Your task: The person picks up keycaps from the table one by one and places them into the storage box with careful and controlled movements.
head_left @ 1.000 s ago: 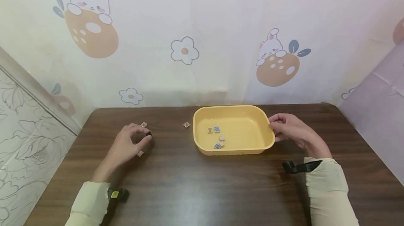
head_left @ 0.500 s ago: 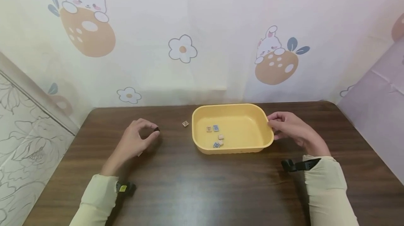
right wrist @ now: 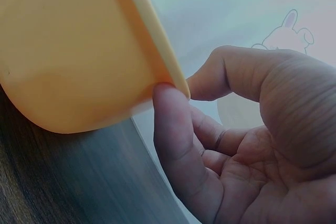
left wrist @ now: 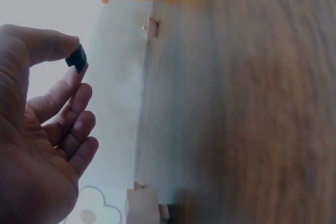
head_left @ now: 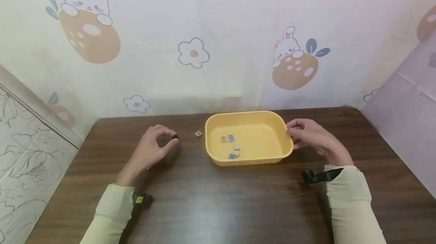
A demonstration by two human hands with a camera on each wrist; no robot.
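Note:
Between thumb and index fingertip, my left hand (head_left: 150, 150) pinches a small black block (left wrist: 77, 59), held just above the table left of a yellow plastic tray (head_left: 250, 161). The block has a notched edge in the left wrist view. My right hand (head_left: 313, 138) grips the tray's right rim (right wrist: 163, 40) between thumb and fingers. Inside the tray lie several small pieces, among them a blue tile (head_left: 231, 138) and a tan tile (head_left: 223, 139). One beige tile (head_left: 198, 133) rests on the table between the left hand and the tray.
The dark wood table (head_left: 211, 202) meets a patterned cloth wall (head_left: 156, 62) right behind the tray. A pale piece (left wrist: 143, 204) sits at the bottom of the left wrist view. A lilac cloth (head_left: 408, 100) hangs at the right.
My left hand has moved right toward the tray, carrying the black block. The right hand keeps its grip on the rim. The head view has shifted slightly.

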